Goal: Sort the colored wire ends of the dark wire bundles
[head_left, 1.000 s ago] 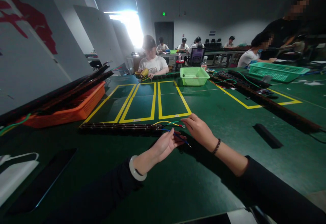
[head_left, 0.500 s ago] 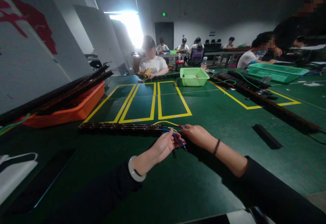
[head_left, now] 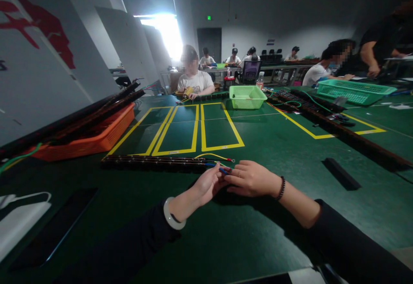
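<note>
A: What are the hands doing?
B: The left hand (head_left: 206, 186) and the right hand (head_left: 253, 178) meet fingertip to fingertip over the green table (head_left: 277, 146). Both are closed in a pinch on the blue wire (head_left: 222, 170), which shows only as a short stretch between them.

A: Where does that wire run from?
B: From the right end of the long dark strip (head_left: 151, 162), which lies flat on the table at about 10 o'clock from the hands, just beside the left fingertips. A yellow wire (head_left: 213, 155) loops from the same end toward 12 o'clock, ending in a small red tip.

A: And beyond that?
B: Yellow tape rectangles (head_left: 196, 129) lie at 12 o'clock. An orange basket (head_left: 93, 140) with long dark strips propped over it sits at 10 o'clock, well apart. A light green basket (head_left: 247, 97) is far off at 12 o'clock, and a person in a white shirt (head_left: 195, 79) sits behind it. A small dark block (head_left: 341, 173) lies at 3 o'clock. A teal tray (head_left: 353, 91) is at 2 o'clock, with other people beside it.
</note>
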### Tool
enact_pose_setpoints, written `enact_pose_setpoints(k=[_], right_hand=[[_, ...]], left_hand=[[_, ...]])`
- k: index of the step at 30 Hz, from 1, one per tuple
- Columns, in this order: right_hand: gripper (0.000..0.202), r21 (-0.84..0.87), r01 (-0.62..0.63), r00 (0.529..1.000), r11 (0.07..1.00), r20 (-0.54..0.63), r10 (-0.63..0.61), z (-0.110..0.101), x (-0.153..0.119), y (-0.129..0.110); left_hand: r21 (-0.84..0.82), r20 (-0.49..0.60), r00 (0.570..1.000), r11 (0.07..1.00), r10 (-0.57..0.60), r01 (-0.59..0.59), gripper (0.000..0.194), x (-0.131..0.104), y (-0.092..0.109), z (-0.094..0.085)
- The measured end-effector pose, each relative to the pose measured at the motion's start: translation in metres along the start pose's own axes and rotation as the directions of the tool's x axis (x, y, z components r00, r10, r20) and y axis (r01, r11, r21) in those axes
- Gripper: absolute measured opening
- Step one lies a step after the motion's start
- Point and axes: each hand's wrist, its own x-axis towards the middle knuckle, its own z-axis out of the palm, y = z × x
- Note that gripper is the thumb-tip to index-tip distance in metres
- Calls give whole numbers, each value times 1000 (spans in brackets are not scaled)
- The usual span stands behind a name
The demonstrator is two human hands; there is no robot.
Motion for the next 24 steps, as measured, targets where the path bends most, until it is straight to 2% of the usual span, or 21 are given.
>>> enact_pose_setpoints(k=[2,5,9,11,17,20,24], right_hand=[[27,-24,-11,1000,1000,20,11,1,0,1],[28,-35,-126,992,991,5,126,3,-2,4],[27,14,-360,933,933,-21,360,7,-5,10],[25,67,-423,906,904,6,424,9,-6,13],[19,217,-386,919,896,174,354,16,-6,16],[19,194,-396,904,897,253,345,20,-3,14],[18,159,-397,896,904,281,344,24,-2,13]], left_hand=[[-2,3,1000,1000,9,-9,30,0,0,0],[-2,43,999,1000,2,-2,32,-2,1,1],[91,109,994,996,6,-16,33,-5,1,0],[164,141,990,986,-5,-19,34,-6,0,0],[351,195,981,934,-2,-68,36,-9,-1,1],[414,228,974,906,-9,-88,39,-10,-1,2],[450,236,972,887,-6,-104,40,-10,-2,3]])
